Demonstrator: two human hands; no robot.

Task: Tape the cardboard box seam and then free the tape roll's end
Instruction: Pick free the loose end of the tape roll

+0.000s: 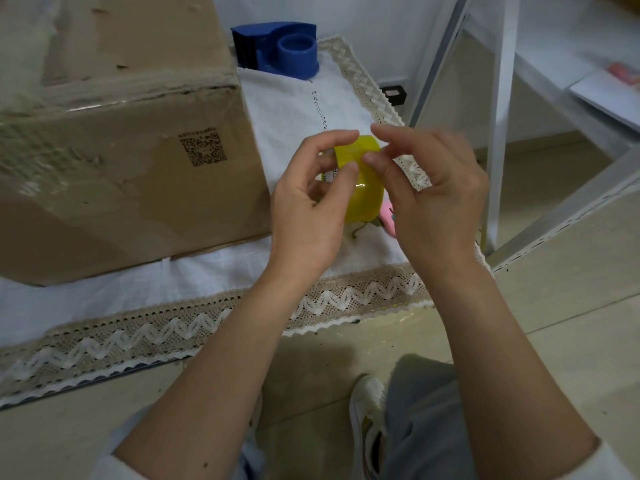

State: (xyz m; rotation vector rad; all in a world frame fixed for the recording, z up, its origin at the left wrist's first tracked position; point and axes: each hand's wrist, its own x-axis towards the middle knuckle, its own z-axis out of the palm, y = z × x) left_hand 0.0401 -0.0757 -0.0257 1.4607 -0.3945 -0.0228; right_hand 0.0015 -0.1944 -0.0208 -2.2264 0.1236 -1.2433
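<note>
A yellow tape roll is held above the table's right part, between both hands. My left hand grips the roll from the left, thumb and fingers around its rim. My right hand touches the roll's outer face near the top, its thumb and forefinger pinching at the surface. No loose tape end shows. The big brown cardboard box stands at the left on the cloth, with clear tape along its top front edge.
A blue tape dispenser sits behind the box at the table's back. A white tablecloth with lace trim covers the table. A pink object lies under my right hand. White shelf frames stand at the right. My shoe is on the floor.
</note>
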